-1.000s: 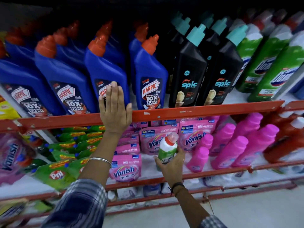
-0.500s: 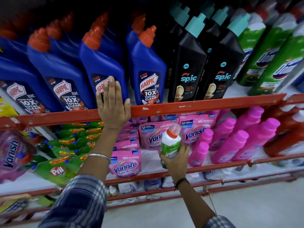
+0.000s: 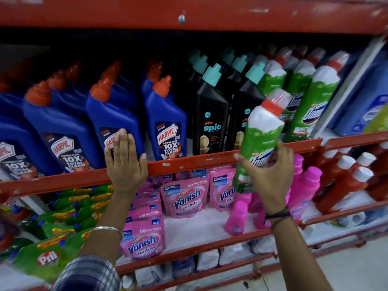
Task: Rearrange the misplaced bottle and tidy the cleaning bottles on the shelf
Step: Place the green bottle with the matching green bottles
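My right hand (image 3: 269, 175) grips a green and white Domex bottle (image 3: 261, 131) with a red collar and clear cap, tilted right, raised in front of the red shelf rail (image 3: 189, 162). It hangs just left of the row of matching green Domex bottles (image 3: 310, 106) on the upper shelf, in front of the black Spic bottles (image 3: 212, 118). My left hand (image 3: 123, 162) lies flat with fingers apart against the rail and a blue Harpic bottle (image 3: 113, 120), holding nothing.
More blue Harpic bottles (image 3: 56, 131) fill the upper shelf's left. Below are pink Vanish pouches (image 3: 185, 198), pink bottles (image 3: 304, 190), red bottles (image 3: 344, 177) and green Pril pouches (image 3: 50, 255). A red shelf edge (image 3: 189, 13) runs overhead.
My right hand has lifted the green Domex bottle from the lower shelf among the pink items up to the upper shelf's rail. The view has moved closer. My left hand stays on the rail.
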### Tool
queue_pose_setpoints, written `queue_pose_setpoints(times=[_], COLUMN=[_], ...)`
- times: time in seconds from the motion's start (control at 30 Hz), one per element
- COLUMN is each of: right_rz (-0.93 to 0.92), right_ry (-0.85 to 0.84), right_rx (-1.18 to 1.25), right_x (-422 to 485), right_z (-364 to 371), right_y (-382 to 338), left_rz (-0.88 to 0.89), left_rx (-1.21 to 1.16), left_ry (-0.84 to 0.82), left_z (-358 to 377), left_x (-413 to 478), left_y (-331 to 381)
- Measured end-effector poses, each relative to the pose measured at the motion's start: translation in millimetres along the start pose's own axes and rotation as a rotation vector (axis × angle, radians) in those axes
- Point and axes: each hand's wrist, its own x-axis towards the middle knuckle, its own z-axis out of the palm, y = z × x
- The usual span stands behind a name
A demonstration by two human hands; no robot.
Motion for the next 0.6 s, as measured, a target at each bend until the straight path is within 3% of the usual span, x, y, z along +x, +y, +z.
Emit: queue_pose_setpoints(times=[0.27, 0.6], right_rz=[-0.001, 0.054], right_ry=[0.27, 0.241], right_rx=[-0.094, -0.093], right_x=[94.2, 138.0], right_z=[-20.1, 1.8], right_y=[1.2, 27.4], left_rz=[0.025, 0.034], left_rx=[0.035, 0.056], left_ry=[0.034, 0.06], left_z=[2.6, 5.8], left_x=[1.3, 0.9], left_y=[-0.1, -0.2])
